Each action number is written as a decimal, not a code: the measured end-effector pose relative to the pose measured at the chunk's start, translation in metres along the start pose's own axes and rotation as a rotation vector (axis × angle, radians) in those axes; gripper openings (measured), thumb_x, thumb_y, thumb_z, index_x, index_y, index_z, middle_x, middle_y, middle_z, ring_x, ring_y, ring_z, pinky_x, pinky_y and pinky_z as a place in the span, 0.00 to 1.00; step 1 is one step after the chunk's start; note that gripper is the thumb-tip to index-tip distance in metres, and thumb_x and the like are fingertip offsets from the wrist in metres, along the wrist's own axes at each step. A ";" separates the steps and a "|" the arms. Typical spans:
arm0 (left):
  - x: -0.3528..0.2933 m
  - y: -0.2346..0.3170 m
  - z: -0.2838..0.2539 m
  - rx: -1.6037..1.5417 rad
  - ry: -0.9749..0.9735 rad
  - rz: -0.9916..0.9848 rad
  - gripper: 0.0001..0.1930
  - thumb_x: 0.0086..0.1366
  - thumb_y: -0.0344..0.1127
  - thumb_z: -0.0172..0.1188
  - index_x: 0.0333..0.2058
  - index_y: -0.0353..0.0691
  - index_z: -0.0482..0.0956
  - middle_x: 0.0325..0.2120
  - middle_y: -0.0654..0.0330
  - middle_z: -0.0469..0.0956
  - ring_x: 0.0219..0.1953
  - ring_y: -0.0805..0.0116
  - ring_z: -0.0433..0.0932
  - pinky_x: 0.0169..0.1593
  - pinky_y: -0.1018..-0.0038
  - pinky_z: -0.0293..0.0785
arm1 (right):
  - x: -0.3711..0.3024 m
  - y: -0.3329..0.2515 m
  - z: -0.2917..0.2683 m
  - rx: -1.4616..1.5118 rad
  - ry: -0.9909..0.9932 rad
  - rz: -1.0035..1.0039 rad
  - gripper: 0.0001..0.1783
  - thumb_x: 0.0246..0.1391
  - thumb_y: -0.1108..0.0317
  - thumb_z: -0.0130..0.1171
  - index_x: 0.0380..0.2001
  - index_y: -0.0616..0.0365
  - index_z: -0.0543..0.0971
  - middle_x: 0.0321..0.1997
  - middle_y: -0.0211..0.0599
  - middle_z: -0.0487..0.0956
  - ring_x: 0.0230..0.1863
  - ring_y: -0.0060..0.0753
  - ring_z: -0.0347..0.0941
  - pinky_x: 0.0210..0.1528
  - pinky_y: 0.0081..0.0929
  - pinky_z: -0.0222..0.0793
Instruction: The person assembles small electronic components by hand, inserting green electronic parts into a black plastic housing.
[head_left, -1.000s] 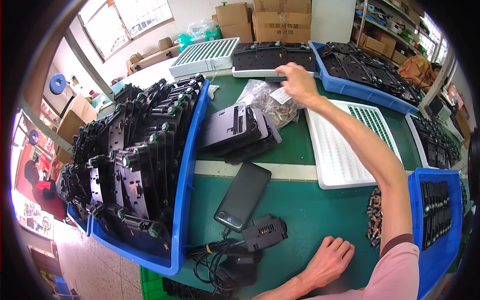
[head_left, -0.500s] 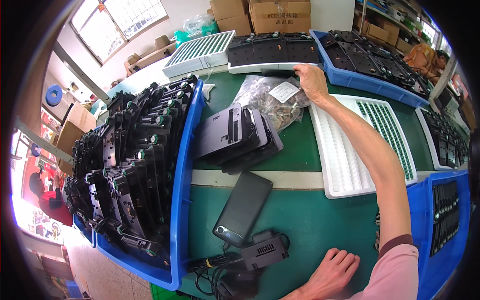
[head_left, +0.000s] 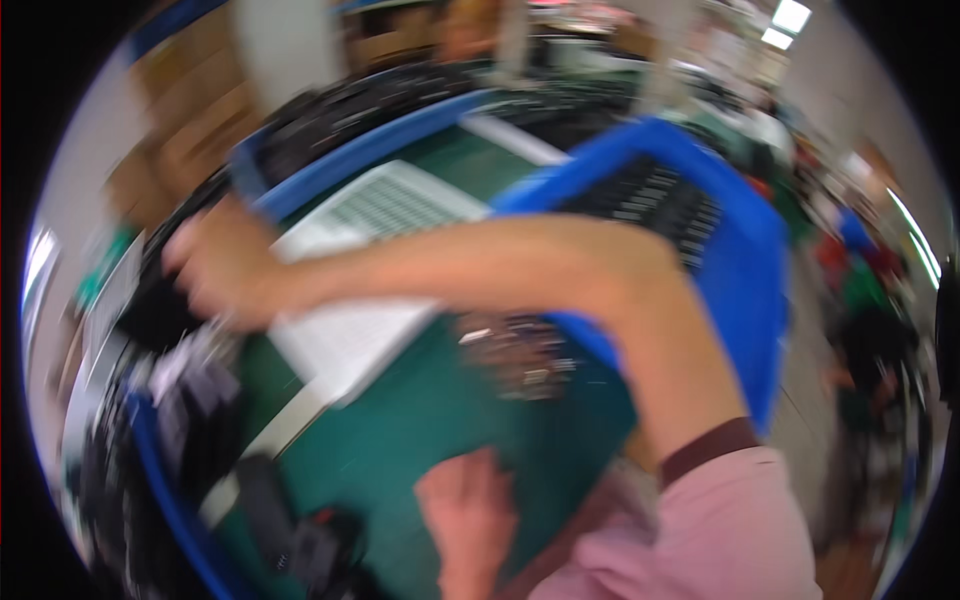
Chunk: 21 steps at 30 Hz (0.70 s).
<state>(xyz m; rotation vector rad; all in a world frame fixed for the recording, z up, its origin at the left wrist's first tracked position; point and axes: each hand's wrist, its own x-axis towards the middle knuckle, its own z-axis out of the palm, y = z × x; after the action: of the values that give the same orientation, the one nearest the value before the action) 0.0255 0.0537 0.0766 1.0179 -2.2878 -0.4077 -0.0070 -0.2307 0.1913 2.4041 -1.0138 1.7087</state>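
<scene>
View swung right; hands (head_left: 225, 265) motion-blurred.

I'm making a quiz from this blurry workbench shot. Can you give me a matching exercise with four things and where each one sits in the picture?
Things:
1. blue bin
2. white grid tray
3. left hand
4. right hand

Places:
A. flat on the green table, near the lower edge
B. far left, at the end of the outstretched arm, by dark parts
C. right of centre, behind the arm, black parts inside
D. middle, partly under the outstretched arm

Pairs: 1-C, 2-D, 3-A, 4-B
</scene>
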 end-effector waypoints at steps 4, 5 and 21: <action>-0.005 0.008 0.002 0.065 -0.054 0.024 0.20 0.52 0.29 0.66 0.45 0.30 0.77 0.42 0.47 0.77 0.46 0.43 0.73 0.51 0.53 0.67 | -0.059 -0.056 -0.080 0.104 -0.190 0.135 0.05 0.25 0.74 0.60 0.12 0.56 0.73 0.18 0.46 0.75 0.29 0.54 0.74 0.36 0.44 0.65; -0.005 0.007 0.004 0.065 -0.025 0.072 0.19 0.53 0.28 0.65 0.45 0.29 0.77 0.40 0.47 0.77 0.44 0.43 0.74 0.50 0.54 0.69 | -0.080 -0.062 -0.095 0.055 -0.044 0.120 0.04 0.24 0.76 0.59 0.11 0.58 0.74 0.17 0.48 0.76 0.25 0.54 0.75 0.30 0.43 0.67; -0.002 0.000 0.010 -0.131 0.121 -0.069 0.18 0.64 0.41 0.66 0.39 0.27 0.81 0.28 0.48 0.79 0.26 0.57 0.76 0.30 0.65 0.74 | -0.205 -0.068 -0.271 0.016 0.066 0.520 0.07 0.40 0.81 0.62 0.27 0.70 0.81 0.20 0.55 0.78 0.27 0.53 0.79 0.29 0.40 0.73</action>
<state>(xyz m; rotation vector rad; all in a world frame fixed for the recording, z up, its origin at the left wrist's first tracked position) 0.0205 0.0555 0.0677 1.0297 -2.0949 -0.5033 -0.2374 0.0238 0.1478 2.1997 -1.7349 1.9138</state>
